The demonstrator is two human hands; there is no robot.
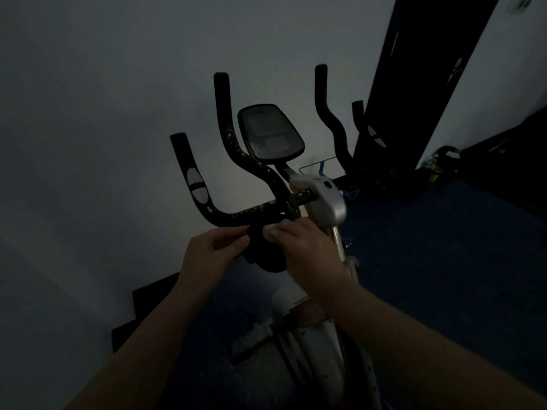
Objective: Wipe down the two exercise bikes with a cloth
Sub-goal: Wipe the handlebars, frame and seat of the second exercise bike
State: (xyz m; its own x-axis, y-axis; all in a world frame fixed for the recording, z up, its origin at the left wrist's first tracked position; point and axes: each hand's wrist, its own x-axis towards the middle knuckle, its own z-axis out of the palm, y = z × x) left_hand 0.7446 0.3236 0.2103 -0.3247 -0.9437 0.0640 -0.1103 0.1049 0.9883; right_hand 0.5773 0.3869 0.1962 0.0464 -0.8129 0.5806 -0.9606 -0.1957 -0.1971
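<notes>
Very dim frame. Both hands at the near bike's handlebar point(236, 216), low on the bar just left of the stem clamp point(325, 199). Left hand point(213, 250) pinches a dark cloth point(260, 253); right hand point(302, 247) is curled over it, with something pale at its fingertips; can't tell what. My read: early. Bar is speckled with white spots, console point(270, 131) looks dusty, frame untouched. No second bike identifiable; dark shapes at right are unclear. Bar's long axis runs left-right, grips point up and away toward the wall.
</notes>
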